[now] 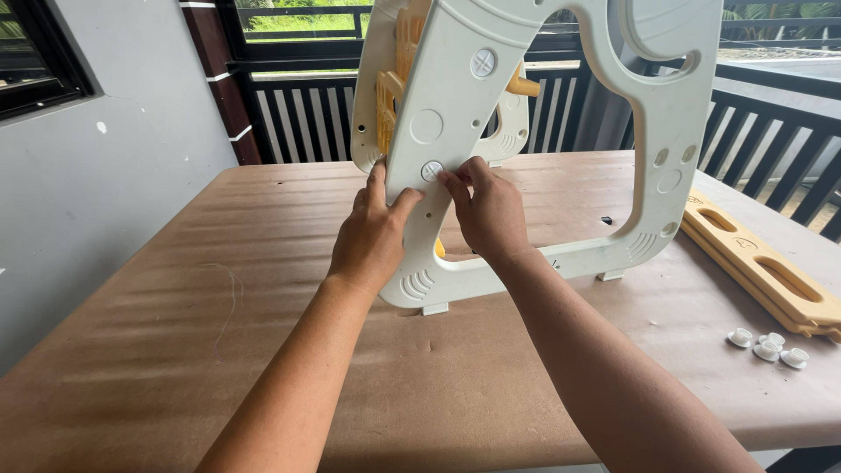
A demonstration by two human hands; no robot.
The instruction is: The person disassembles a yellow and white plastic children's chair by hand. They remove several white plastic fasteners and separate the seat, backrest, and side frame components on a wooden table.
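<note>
A large cream plastic frame panel (666,131) stands upright on the brown table (175,333), with yellow plastic parts (390,96) behind it. My left hand (372,236) grips the panel's left leg from the side, thumb on its front. My right hand (491,210) presses its fingertips on a round white screw cap (431,171) set in that leg. A second white screw cap (483,63) sits higher up on the panel.
Yellow slotted plastic boards (762,263) lie at the table's right edge, with several loose white screw caps (771,346) beside them. A dark railing (771,131) runs behind the table. A grey wall (96,166) stands to the left.
</note>
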